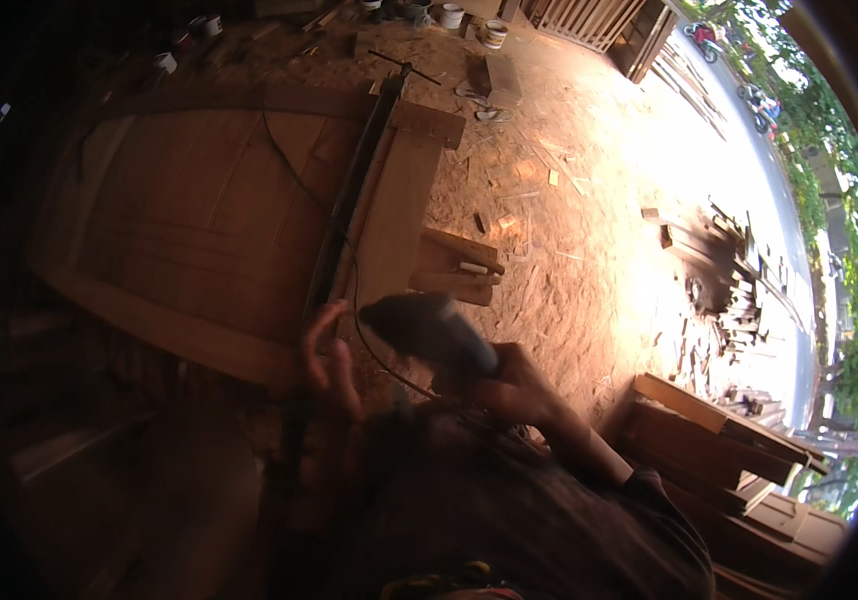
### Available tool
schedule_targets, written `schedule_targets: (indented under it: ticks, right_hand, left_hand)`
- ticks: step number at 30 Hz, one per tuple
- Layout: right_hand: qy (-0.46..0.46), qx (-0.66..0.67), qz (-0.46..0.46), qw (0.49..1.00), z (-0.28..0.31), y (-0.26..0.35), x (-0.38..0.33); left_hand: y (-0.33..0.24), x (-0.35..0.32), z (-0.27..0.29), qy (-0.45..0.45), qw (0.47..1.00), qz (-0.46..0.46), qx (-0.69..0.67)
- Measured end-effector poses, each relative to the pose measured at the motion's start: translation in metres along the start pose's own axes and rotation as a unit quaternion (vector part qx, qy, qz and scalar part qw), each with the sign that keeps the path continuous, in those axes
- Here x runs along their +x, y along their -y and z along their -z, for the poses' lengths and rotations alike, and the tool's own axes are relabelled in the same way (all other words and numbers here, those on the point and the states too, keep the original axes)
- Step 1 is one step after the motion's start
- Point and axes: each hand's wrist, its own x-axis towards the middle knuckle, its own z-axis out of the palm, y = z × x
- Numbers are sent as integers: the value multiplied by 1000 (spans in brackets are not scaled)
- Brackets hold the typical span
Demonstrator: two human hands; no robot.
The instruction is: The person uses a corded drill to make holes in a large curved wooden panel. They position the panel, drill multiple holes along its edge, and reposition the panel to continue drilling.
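Observation:
My right hand (519, 385) grips a dark grey corded power drill (434, 332), smeared by motion. The drill's narrow nose points left, toward the wooden panel; I cannot make out a bit. Close to the near end of a long dark metal bar clamp (357, 190) is my left hand (334, 375), its fingers curved and apart with nothing seen in them. Whether it touches the clamp I cannot tell. The clamp lies across a large framed wooden door panel (189, 205), near the panel's right edge. A thin black cable (289, 165) runs over the panel and past the drill.
Wood blocks (459, 270) jut out beside the panel's right edge. Buckets (494, 35) and sandals (492, 115) lie on the dirt floor (549, 250) at the back. Stacked boards (719, 430) stand at lower right, with a scrap wood pile (729, 260) beyond. The left side is dark.

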Motion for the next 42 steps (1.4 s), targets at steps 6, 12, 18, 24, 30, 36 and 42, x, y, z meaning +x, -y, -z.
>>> schedule_targets:
  ticks: [6,12,18,24,30,36,42]
  right_hand:
    - [-133,126,10,983,110,-22,-1]
    - [-227,250,19,941,222,-52,8]
    - [-347,270,7,898,280,-86,13]
    - [-374,280,-51,883,320,-78,41]
    - [-384,258,-92,882,390,-72,105]
    - [-354,211,-105,905,477,-84,193]
    - [-443,218,-79,866,551,-105,287]
  left_hand:
    - [79,7,-46,-59,958,278,-42]
    - [182,-13,-181,-58,929,364,-15]
    - [176,4,-267,-87,877,468,-65]
    - [222,43,-294,-57,822,509,-249]
    - [246,88,-364,0,845,506,-173]
    - [269,148,-421,-103,854,495,-124]
    - [280,265,-418,-173,903,379,-107]
